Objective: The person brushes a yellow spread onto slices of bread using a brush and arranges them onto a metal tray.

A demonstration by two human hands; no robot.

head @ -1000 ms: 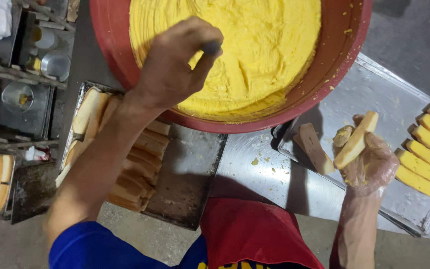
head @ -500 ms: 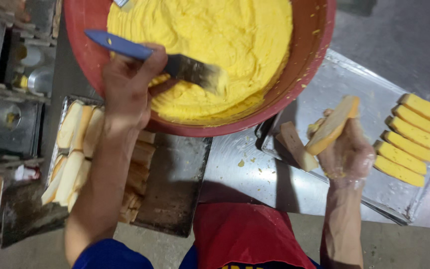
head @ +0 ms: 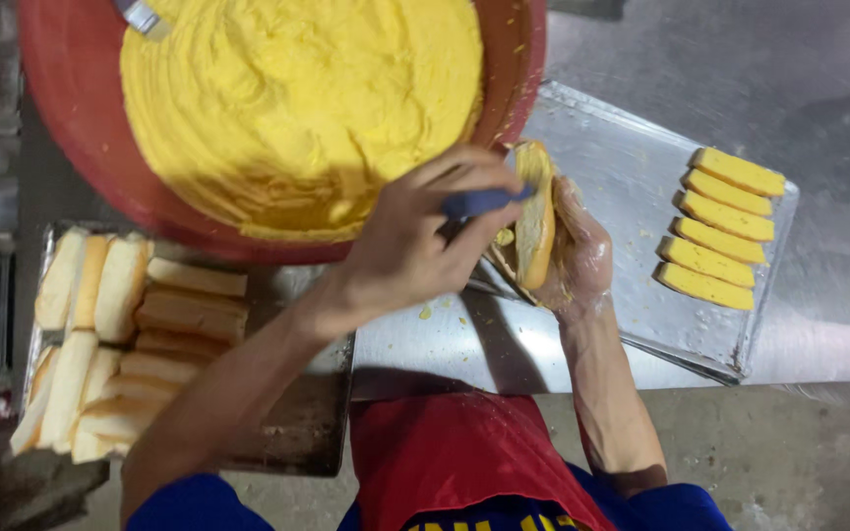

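Yellow batter fills the red basin (head: 61, 147) at upper left. At centre, the left hand (head: 415, 246) grips closed on a blue-handled brush (head: 479, 203), touching the bread slice (head: 535, 211) clamped in the right hand (head: 577, 251). Steady, even strokes would coat it best.

Lit from above, fairly bright, with soft glare on the metal tray (head: 632, 177). Dark shadow under the red bowl (head: 61, 147); dim, murky left edge. Slight motion blur throughout.
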